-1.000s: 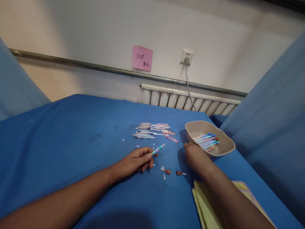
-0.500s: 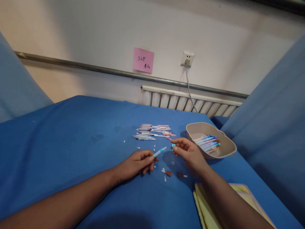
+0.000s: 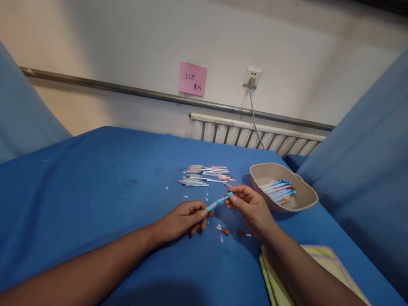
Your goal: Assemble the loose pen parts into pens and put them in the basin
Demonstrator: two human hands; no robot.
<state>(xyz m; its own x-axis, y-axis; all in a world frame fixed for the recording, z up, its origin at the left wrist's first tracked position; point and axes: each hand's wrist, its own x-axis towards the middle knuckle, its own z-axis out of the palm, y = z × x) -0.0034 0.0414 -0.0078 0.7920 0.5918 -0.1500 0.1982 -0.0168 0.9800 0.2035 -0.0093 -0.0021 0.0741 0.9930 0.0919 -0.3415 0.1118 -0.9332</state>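
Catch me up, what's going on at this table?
A person's left hand holds a pale pen with turquoise bands, tilted above the blue cloth. The right hand pinches a small turquoise piece at the pen's far end. Loose pen parts lie beyond the hands, and a beige bin on the right holds more pens.

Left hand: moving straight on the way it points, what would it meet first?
Beyond the pen it holds, the left hand would probably meet the teal piece in the right hand; depth is hard to judge.
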